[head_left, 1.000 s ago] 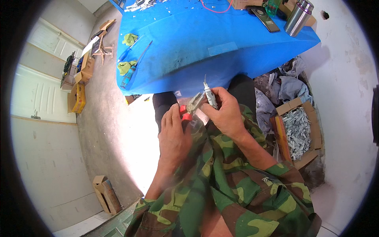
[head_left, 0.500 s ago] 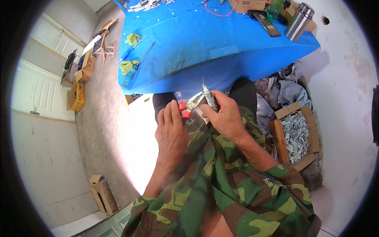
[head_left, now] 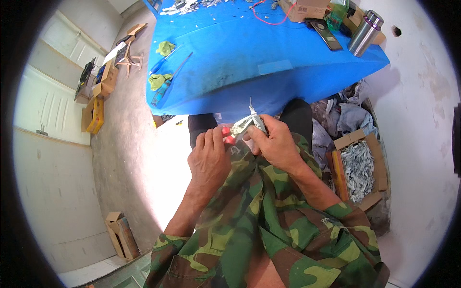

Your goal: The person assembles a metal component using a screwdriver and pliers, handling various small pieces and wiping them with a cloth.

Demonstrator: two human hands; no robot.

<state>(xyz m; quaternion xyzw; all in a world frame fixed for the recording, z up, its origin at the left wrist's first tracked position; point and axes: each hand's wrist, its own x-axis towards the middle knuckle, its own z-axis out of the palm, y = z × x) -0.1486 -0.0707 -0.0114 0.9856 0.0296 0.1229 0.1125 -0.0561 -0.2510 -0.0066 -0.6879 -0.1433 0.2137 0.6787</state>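
Over my lap, my left hand (head_left: 210,156) is closed round the red grips of a pair of pliers (head_left: 228,135), and its fingers hide much of them. The pale, worn metal head of the pliers points right, up against a narrow white-and-grey piece (head_left: 258,123). That piece is pinched between the thumb and fingers of my right hand (head_left: 274,145). From its upper end a thin tip sticks up toward the table. Whether the jaws bite on the piece I cannot tell.
Ahead is a table with a blue cover (head_left: 216,53), bearing screwdrivers (head_left: 163,91), green cloths (head_left: 159,80), a phone (head_left: 329,39) and a steel flask (head_left: 366,33). At right stands a carton of whitish strips (head_left: 357,170) beside grey bags (head_left: 353,115). A wall rises at far right.
My left fingers have curled in more around the pliers' grips. The white-and-grey piece and my right hand have shifted slightly; the whole view has tilted a little.
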